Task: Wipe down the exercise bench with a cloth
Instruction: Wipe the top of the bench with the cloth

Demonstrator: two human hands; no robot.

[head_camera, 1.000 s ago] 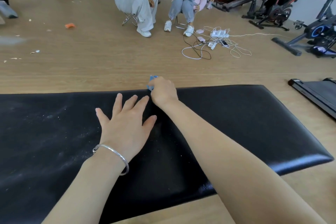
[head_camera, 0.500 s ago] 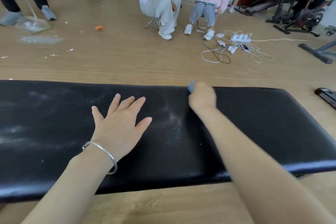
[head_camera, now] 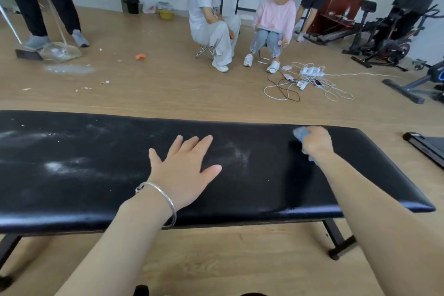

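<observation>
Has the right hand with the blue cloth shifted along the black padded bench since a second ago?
Yes. The right hand, gripping the blue cloth, has slid rightward, toward the black padded bench's right end.

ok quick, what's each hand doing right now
Left hand: open, fingers spread, flat on the bench.
Right hand: closed around the blue cloth, at the bench's far edge.

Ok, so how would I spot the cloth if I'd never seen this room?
Find the long black bench stretching across the room. Near its right end, at the far edge, the right hand grips something. The cloth is the pale blue wad poking out of it, the only blue thing on the bench.
</observation>
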